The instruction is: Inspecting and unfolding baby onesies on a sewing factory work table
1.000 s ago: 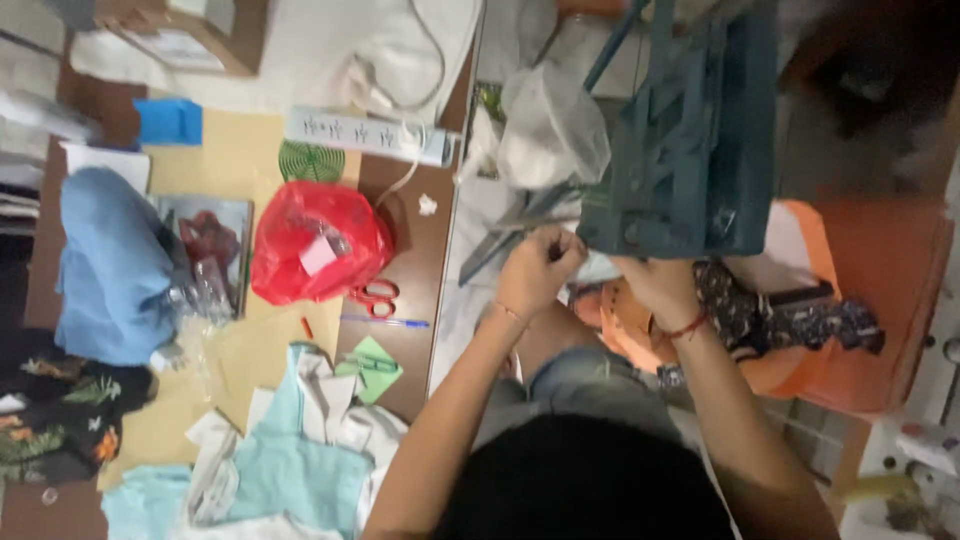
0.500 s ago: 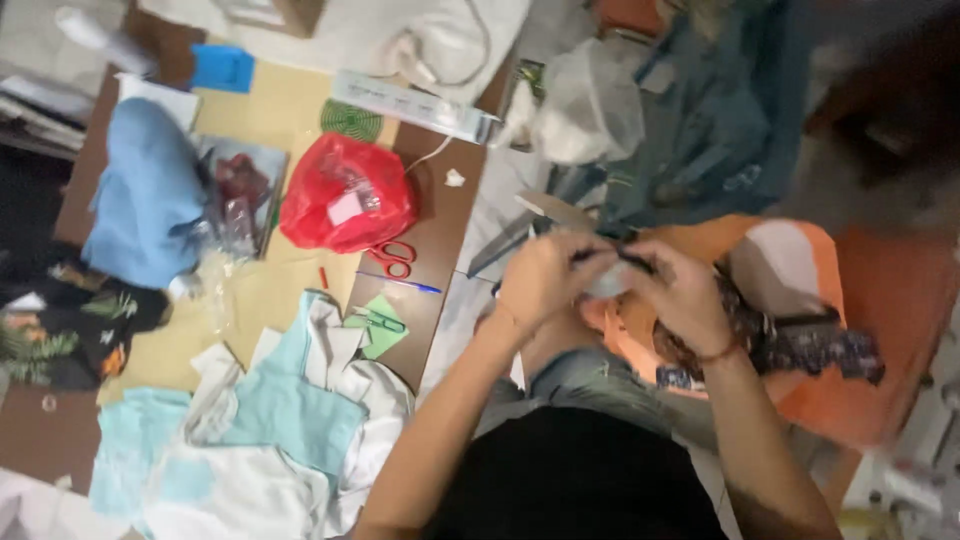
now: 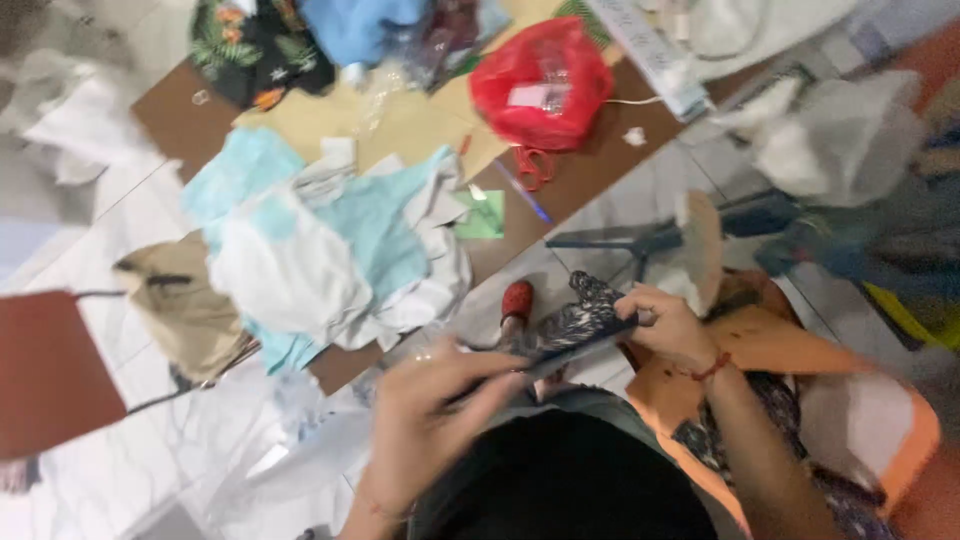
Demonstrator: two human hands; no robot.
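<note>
Cloth pile [image 3: 330, 250] on board [image 3: 600, 170], bag [image 3: 540, 80] behind it, scissors [image 3: 535, 165] btw them.

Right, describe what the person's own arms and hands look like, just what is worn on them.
Both forearms are bare, with no sleeves or gloves in view. The right hand has a thin red cord bracelet around its wrist. The left hand shows a small pale ring on one finger, and a faint thin red band seems to circle its wrist, though blur makes that uncertain.
</note>
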